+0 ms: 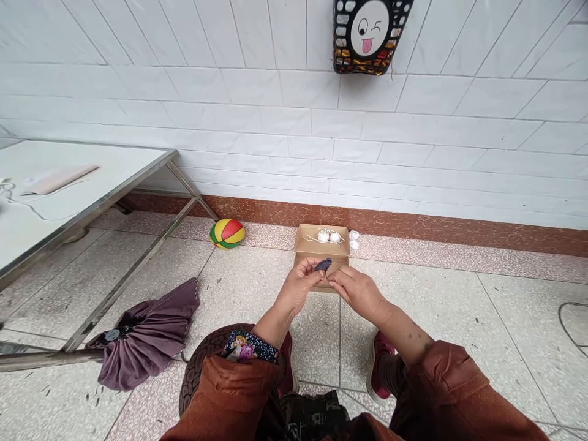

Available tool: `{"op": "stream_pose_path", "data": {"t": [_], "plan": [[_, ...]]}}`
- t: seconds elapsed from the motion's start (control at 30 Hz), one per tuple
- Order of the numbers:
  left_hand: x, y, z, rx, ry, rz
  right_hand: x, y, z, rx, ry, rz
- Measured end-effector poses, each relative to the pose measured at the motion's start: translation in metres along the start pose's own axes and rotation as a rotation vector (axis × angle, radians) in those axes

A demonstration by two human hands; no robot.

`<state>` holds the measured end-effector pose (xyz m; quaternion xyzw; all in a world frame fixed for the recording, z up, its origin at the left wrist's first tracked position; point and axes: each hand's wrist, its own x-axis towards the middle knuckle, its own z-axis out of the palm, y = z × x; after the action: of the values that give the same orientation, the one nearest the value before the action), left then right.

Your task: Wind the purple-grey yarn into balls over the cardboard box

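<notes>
My left hand (301, 285) is closed on a small dark purple-blue piece that looks crocheted (324, 264), pinched between thumb and fingers. Close beside it, my right hand (361, 293) has its fingers pressed together at the piece's lower edge. What the right fingers hold is too small to make out. Beneath both hands an open cardboard box (301, 245) sits on the floor. Two white round bundles with pale strings (324, 236) lie at its far side, and small white round items (353, 239) are just right of it.
A multicoloured ball (228, 233) rests by the wall. To the left are a folded purple umbrella (156, 337) and a metal-framed table (92, 153). A black basket (342, 37) hangs on the tiled wall. A cable (563, 321) lies at the far right.
</notes>
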<state>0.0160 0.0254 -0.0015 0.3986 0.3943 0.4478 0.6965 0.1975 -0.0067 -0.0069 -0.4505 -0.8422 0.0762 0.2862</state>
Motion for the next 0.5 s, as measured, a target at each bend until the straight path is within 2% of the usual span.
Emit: {"op": "stream_pose_path", "data": {"t": [0.07, 0.13, 0.27, 0.37, 0.43, 0.5], "plan": [[0.001, -0.002, -0.001, 0.111, 0.033, 0.046, 0.002, -0.001, -0.005, 0.020, 0.009, -0.029], [0.000, -0.002, 0.000, 0.194, 0.009, 0.074, 0.003, 0.001, -0.009, 0.037, 0.022, -0.041], [-0.007, 0.002, 0.001, 0.261, -0.158, 0.035, 0.007, 0.010, -0.012, 0.087, 0.075, 0.006], [-0.012, 0.006, 0.000, 0.176, -0.294, -0.049, 0.008, 0.018, -0.011, 0.206, 0.111, 0.079], [-0.013, 0.007, 0.000, 0.080, -0.298, -0.088, 0.009, 0.021, -0.007, 0.284, 0.119, 0.126], [-0.012, 0.007, -0.001, -0.028, -0.244, -0.104, 0.008, 0.022, -0.003, 0.316, 0.117, 0.164]]}}
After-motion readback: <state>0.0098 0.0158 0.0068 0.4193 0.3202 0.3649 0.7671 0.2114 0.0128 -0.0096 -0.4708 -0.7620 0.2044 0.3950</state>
